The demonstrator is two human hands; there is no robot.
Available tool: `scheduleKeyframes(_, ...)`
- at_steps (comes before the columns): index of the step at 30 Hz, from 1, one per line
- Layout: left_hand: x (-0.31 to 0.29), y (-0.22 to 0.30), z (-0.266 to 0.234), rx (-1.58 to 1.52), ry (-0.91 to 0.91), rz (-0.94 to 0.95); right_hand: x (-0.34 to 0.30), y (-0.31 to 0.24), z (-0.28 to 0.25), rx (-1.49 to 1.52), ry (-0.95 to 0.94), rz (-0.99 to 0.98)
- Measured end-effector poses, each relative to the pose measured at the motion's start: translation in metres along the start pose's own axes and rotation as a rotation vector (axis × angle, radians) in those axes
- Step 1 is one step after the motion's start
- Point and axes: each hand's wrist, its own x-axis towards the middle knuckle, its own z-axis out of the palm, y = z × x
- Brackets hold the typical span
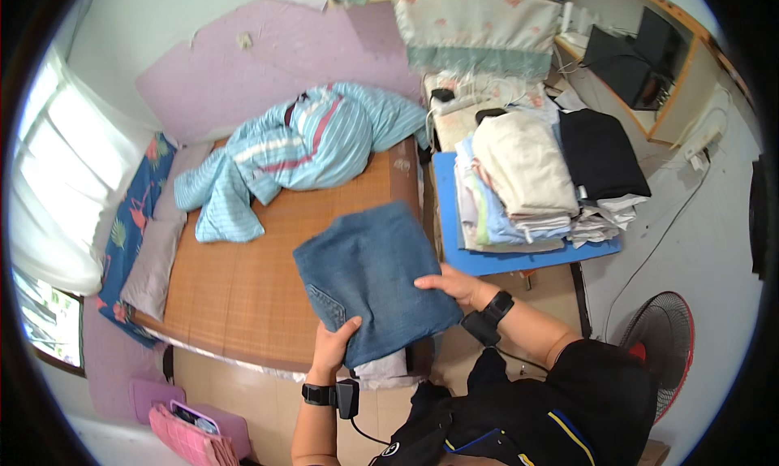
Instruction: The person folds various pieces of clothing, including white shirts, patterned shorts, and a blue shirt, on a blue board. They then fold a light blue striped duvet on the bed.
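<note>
Folded jeans (pixel 373 283) sit above the bed's (pixel 243 304) near edge; our left hand (pixel 331 346) pinches the lower corner, right hand (pixel 454 286) seemingly lies flat on top. We'd keep the edges square.

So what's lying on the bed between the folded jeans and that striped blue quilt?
Nothing: in the head view only bare woven bed mat separates the folded jeans from the striped blue quilt.

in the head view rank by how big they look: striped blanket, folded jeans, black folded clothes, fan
1. striped blanket, largest
2. folded jeans, held nearer the camera, so the gap is unsure
3. black folded clothes and fan look alike; the fan is partly hidden, so no ranking
</note>
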Motion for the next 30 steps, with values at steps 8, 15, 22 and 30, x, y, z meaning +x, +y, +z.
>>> scheduleKeyframes(8,0.062,0.151,0.175,-0.065,-0.335,0.422,-0.123,-0.228,-0.04,-0.324,0.194,-0.5)
scheduleKeyframes(15,0.155,0.136,0.3,-0.047,-0.502,0.107,-0.175,-0.272,-0.16,-0.158,0.369,-0.449)
scheduleKeyframes(22,0.207,0.029,0.324,0.155,-0.269,0.07,-0.139,-0.186,-0.248,-0.553,0.784,-0.337)
scheduleKeyframes(30,0.229,0.036,0.318,0.263,-0.238,0.162,-0.13,-0.203,-0.264,-0.565,0.825,-0.265)
